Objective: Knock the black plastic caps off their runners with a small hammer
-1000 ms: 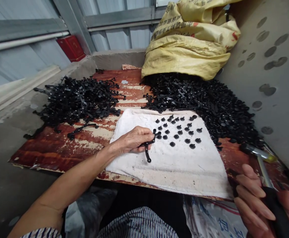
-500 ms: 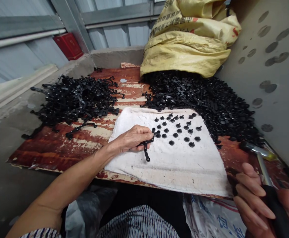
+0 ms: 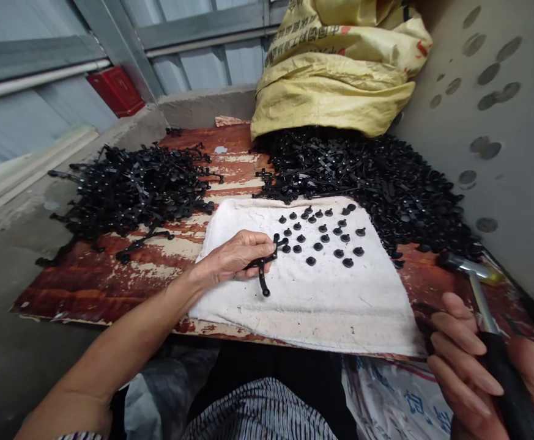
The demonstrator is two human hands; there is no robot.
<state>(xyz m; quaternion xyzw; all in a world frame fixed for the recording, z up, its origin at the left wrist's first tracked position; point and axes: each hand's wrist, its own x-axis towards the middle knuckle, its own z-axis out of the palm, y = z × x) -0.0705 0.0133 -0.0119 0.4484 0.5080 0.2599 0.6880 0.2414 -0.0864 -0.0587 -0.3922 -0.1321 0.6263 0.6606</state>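
My left hand (image 3: 243, 253) is closed in a pinch on a branched black plastic part (image 3: 263, 278). One curved arm of the part hangs down and another points up past the fingertips, beside the nearest small black discs. Several of these discs with short stems (image 3: 317, 246) are spread over a white cloth (image 3: 303, 311). At the right edge, my right hand (image 3: 468, 366) loosely grips a hammer (image 3: 490, 324) by its black handle, palm turned up and fingers half curled. The hammer's head, with a black and a yellow face, is over the board's right side.
On the worn red-brown board (image 3: 65, 278), a heap of branched black parts (image 3: 133, 189) lies left. A larger heap of black parts (image 3: 367, 177) spills from a yellow woven sack (image 3: 335, 91) at the back right. A spotted pale panel (image 3: 500, 122) borders the right side.
The view has shifted slightly, so everything sits a little further left. Both hands keep their hold on the black part and the hammer, and the discs lie as before.
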